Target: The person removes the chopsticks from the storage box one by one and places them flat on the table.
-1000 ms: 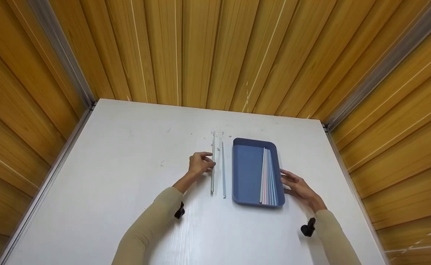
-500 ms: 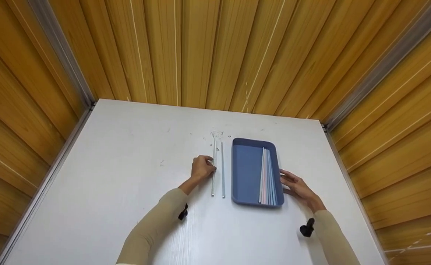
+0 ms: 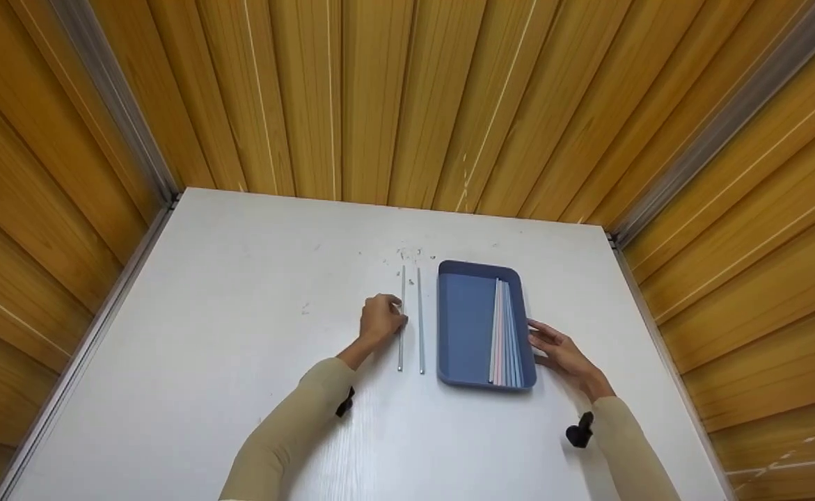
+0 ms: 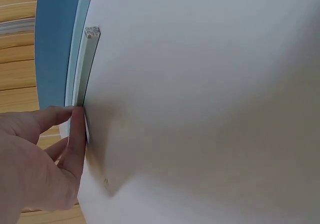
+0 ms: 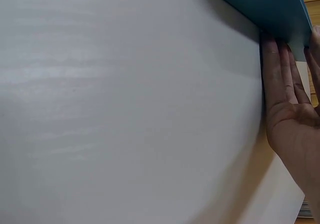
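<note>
My left hand (image 3: pixel 379 319) pinches a thin pale stick (image 3: pixel 401 351) between thumb and fingers near its middle. In the left wrist view the stick (image 4: pixel 88 58) shows a rough, silvery end. Just to its right, and nearly parallel, a second pale-blue stick (image 3: pixel 421 327) lies on the table. Further right stands a blue tray (image 3: pixel 464 327), with several white, pink and blue sticks (image 3: pixel 504 337) along its right side. My right hand (image 3: pixel 566 353) is at the tray's right wall. In the right wrist view its straight fingers (image 5: pixel 272 73) touch the tray (image 5: pixel 265 8).
Small bits of debris (image 3: pixel 408 254) lie on the white table (image 3: pixel 275 278) beyond the two loose sticks. Yellow wood-look panels (image 3: pixel 372 104) enclose the back and sides. Each wrist carries a small black camera mount (image 3: pixel 580 430).
My left hand has drawn the pinched stick slightly toward me, so its far end now sits about level with the second stick's. The right hand and tray hardly move.
</note>
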The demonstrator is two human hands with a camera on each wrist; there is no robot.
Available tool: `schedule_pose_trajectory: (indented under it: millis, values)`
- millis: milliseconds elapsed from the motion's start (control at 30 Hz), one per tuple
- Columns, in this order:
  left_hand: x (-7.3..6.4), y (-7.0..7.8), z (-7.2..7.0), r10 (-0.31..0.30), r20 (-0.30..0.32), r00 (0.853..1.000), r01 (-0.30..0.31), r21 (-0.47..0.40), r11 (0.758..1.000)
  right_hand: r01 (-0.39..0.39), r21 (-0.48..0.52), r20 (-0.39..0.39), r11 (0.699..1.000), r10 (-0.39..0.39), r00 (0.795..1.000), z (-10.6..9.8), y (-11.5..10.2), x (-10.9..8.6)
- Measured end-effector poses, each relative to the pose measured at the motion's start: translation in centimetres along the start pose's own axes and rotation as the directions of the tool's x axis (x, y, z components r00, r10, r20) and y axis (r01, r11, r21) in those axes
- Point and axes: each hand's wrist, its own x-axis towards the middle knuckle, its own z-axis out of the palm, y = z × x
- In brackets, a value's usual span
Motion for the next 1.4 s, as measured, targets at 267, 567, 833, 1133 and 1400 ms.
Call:
schedule_pose_trajectory:
  millis: [267, 567, 833, 1133, 1400]
  values:
    - [0.7, 1.2, -0.9, 0.246, 0.021, 0.969, -0.237, -0.210, 0.949, -0.012, -0.018, -0.011, 1.000, 0.012, 1.000, -0.1, 0.0, 0.1]
    - [1.0, 4.8, 0.6, 0.399, 0.190, 0.897, -0.345, -0.264, 0.901, -0.007, -0.012, -0.043, 1.000, 0.007, 0.999, 0.1, 0.0, 0.1]
    - [1.8, 7.3, 3.6, 0.510, 0.288, 0.810, -0.462, -0.222, 0.859, -0.024, -0.010, -0.071, 1.000, 0.023, 0.997, 0.5, 0.1, 0.0]
    - [2.7, 8.6, 6.2, 0.462, 0.424, 0.778, -0.474, -0.086, 0.876, 0.014, 0.018, -0.038, 1.000, -0.013, 0.999, 0.4, 0.2, 0.0]
    - [3.4, 9.6, 8.8, 0.384, 0.531, 0.755, -0.490, 0.068, 0.869, 0.022, 0.012, -0.029, 1.000, -0.022, 0.999, 0.5, 0.3, 0.1]
